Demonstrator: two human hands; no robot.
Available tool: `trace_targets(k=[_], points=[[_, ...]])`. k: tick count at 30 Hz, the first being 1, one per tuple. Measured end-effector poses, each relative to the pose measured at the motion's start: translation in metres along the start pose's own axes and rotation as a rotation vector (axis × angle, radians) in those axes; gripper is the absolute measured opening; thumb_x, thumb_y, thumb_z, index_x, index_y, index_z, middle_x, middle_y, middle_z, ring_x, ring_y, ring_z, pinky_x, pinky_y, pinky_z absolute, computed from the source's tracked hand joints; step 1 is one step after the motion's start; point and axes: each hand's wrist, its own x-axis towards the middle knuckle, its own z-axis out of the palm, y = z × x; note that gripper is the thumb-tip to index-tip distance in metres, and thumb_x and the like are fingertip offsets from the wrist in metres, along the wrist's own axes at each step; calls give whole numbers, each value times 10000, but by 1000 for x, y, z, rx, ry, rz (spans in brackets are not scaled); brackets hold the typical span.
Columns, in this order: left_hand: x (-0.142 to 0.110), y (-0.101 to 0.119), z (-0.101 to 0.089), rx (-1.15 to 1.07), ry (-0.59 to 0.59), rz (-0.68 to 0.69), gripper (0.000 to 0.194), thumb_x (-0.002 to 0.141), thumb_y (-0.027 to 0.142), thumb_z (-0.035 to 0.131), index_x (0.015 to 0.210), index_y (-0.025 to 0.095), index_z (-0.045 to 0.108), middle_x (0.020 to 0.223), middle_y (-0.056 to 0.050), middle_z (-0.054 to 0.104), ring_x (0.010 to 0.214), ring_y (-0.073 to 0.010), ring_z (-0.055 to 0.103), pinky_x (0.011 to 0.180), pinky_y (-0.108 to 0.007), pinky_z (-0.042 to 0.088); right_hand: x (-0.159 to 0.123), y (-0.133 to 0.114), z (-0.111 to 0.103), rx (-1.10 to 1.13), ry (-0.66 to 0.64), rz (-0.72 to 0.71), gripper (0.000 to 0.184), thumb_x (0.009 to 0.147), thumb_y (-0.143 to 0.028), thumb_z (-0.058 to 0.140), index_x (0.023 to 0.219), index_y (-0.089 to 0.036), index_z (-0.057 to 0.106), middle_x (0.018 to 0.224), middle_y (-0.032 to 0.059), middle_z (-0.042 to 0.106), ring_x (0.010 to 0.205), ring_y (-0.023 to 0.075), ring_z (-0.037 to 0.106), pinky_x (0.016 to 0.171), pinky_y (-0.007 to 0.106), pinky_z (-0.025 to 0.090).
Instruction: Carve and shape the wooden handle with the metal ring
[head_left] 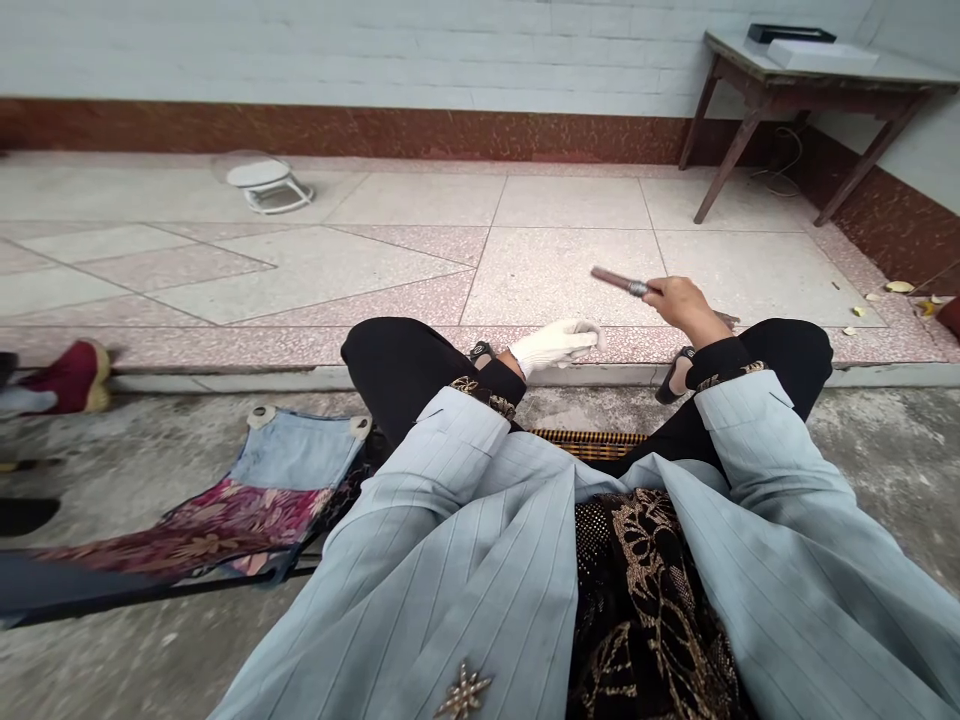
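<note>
I sit with my knees up in black trousers and a pale blue striped jacket. My right hand [681,303] is bare and closed round a knife-like tool [626,283], whose dark handle and metal collar stick out to the left over the tiled floor. My left hand [553,345] wears a white glove and rests between my knees with its fingers curled together; whether it holds anything is hidden. The two hands are a short way apart.
A folding seat with patchwork fabric [225,510] stands at my left. A wooden table [810,80] is at the far right by the wall, and a small white stool-like object [266,183] lies on the tiles. A red shoe [71,378] is at the left edge.
</note>
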Motion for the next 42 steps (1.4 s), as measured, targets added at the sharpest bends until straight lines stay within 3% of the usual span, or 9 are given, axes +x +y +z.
trace_targets(k=[3,5,8,10,14,20,28,35,42], points=[[1,10,-3,163,20,47,278,906,395,558,911,134,654,628,30,458,489,-56,338,463,-186,257,-3,-5,15,-262,-209,-30,34,751,-182,760,728,-162,746,670,110,629,715,227,600,653,335,416],[3,12,-6,254,48,84,254,883,354,574,872,119,666,698,3,527,533,-57,374,503,-190,281,-7,-9,21,-314,-504,-55,116,682,-148,804,612,-164,712,555,76,582,616,197,576,607,323,411],[4,10,-11,248,136,64,236,888,325,545,883,117,655,609,35,457,483,-57,308,478,-193,230,-16,-12,11,-71,-993,-175,126,713,-266,800,766,-155,772,605,43,634,556,142,550,585,295,417],[4,7,-13,221,201,22,234,897,327,535,905,120,643,546,64,378,443,-58,253,452,-198,181,-22,-11,-5,277,-1146,-335,345,727,-377,795,987,-151,779,742,35,690,623,124,569,636,277,444],[4,-2,-11,226,238,25,232,902,342,550,891,125,633,561,61,380,443,-52,276,445,-190,197,-28,-5,-35,743,-725,-411,350,777,-414,758,1008,-150,753,824,27,690,704,119,564,693,271,452],[4,-11,-6,230,157,-8,236,939,329,491,910,139,628,549,72,344,408,-46,268,396,-175,200,-21,2,-29,724,-312,-158,189,804,-338,729,747,-159,706,668,36,633,598,117,512,568,267,387],[6,-26,-4,-36,143,-45,253,927,398,530,956,158,605,590,65,378,408,-46,302,364,-156,286,-19,1,-27,782,-131,-100,208,854,-312,652,749,-134,674,622,31,585,562,103,480,553,258,366],[0,-11,7,39,18,-16,291,899,419,563,928,145,658,660,15,489,469,-52,358,380,-150,263,-7,4,-12,79,29,35,216,889,-255,594,988,-132,742,805,98,688,720,188,600,642,307,405],[0,4,1,194,51,59,266,889,363,565,920,129,687,745,-19,585,515,-51,409,440,-159,260,-13,-17,13,-494,-321,-33,254,914,-261,580,1046,-139,759,1029,183,697,927,297,642,718,359,433]])
